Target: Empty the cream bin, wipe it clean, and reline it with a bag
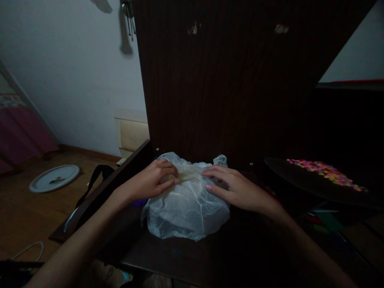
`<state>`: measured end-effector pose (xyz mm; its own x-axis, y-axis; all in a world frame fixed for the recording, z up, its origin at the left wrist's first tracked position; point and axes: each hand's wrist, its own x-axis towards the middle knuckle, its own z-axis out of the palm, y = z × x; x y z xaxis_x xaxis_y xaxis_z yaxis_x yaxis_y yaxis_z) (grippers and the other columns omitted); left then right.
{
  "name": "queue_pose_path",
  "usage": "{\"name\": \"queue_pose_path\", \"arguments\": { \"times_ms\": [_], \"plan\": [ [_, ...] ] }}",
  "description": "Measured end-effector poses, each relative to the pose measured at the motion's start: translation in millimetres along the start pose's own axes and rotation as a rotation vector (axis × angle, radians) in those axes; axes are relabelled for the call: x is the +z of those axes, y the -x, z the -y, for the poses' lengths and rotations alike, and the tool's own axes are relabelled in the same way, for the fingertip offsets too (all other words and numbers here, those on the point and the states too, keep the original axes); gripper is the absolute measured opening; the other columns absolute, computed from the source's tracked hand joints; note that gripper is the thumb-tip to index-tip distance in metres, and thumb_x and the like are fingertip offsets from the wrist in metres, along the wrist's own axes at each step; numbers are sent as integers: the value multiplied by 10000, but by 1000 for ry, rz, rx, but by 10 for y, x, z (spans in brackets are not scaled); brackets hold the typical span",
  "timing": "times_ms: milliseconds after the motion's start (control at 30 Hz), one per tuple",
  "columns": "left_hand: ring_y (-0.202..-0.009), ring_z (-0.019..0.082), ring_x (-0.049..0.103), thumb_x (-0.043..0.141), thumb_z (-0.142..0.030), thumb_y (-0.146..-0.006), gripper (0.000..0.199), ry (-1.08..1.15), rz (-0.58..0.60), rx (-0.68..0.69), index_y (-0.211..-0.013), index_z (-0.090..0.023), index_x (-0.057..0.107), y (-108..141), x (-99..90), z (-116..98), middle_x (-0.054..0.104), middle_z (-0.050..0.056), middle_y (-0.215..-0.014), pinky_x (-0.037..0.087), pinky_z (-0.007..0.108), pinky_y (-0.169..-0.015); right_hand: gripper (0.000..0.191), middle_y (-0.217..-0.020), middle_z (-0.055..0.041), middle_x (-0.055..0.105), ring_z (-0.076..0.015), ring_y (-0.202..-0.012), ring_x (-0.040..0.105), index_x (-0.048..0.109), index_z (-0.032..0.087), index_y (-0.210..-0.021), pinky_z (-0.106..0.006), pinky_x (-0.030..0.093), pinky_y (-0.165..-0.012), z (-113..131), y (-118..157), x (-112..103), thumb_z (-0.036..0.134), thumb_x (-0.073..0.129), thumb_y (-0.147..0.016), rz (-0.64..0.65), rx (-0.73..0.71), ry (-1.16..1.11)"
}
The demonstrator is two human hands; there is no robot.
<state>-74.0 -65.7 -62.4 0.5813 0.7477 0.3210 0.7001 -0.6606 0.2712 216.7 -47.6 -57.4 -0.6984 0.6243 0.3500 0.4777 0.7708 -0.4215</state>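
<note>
A dark brown wooden surface (144, 256) fills the lower middle, backed by a tall panel (228, 88) of the same dark wood that bears two pale scuffed patches near its top. A low side board (112, 180) edges the surface on the left, and beyond it lies a brown floor (18, 216) with a white round tray (37, 187) on it, small items resting inside that are too small to name. A black strap (95, 178) hangs near the board, a pale cable (41, 250) curves at the lower left, and a pink cloth (24, 136) hangs beside the white wall (75, 80). To the right, a dark ledge (285, 170) carries a heap of small pink and yellow pieces (325, 172); the green and red things below it are too dim to tell. On the surface, in front of the panel and between the two hands, sits a translucent white plastic bag (189, 212), crumpled and bulging; a yellowish tint shows through near its top, but I cannot tell what it holds. The left hand (156, 178) rests on the bag's left side and the right hand (237, 188) touches its right side, the two apart, each loosely spread with thumb away from fingers. Something purple (139, 203) peeks out under the left wrist, just beside the bag.
</note>
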Motion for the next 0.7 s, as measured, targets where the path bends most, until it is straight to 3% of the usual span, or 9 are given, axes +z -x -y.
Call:
{"name": "queue_pose_path", "arguments": {
  "times_ms": [133,233,333,433,567,700],
  "plan": [
    [-1177,281,600,574,-396,-945,297,25,-201,-94,-1136,-200,691,2,89,188,648,107,-1245,479,460,-1050,328,-1126,-130,706,-246,-963,682,677,148,-1217,-400,543,-887,-42,-78,243,273,613,-920,-57,99,101],
    [-1035,265,667,591,-427,-912,339,145,-267,-196,-1132,-191,694,4,159,342,688,106,-1159,556,405,-902,223,-864,-76,732,-200,-730,659,733,137,-1042,-334,529,-704,-157,-151,321,226,609,-879,-63,189,26],
    [-885,236,694,618,-438,-871,322,273,-293,-270,-1046,-189,721,22,205,456,742,83,-1016,570,362,-786,162,-715,-30,702,-168,-634,625,744,166,-888,-277,476,-597,-231,-206,330,229,600,-846,-123,241,-101],
    [-848,228,699,632,-421,-831,283,359,-343,-319,-944,-184,736,30,206,514,762,73,-947,564,348,-775,168,-686,-16,684,-158,-612,607,747,188,-874,-263,451,-575,-257,-273,316,289,619,-832,-298,263,-132],
    [-810,221,690,640,-360,-791,219,326,-537,-364,-872,-181,735,-20,185,578,752,64,-870,545,334,-760,183,-660,-8,655,-154,-598,581,741,196,-857,-269,445,-599,-286,-440,319,317,604,-859,-509,273,-46],
    [-779,221,669,607,-275,-785,170,230,-625,-424,-849,-180,733,-72,208,643,732,67,-851,536,352,-756,124,-720,-28,671,-171,-660,601,734,186,-856,-293,466,-661,-326,-585,352,247,628,-834,-465,244,42]
  ]
}}
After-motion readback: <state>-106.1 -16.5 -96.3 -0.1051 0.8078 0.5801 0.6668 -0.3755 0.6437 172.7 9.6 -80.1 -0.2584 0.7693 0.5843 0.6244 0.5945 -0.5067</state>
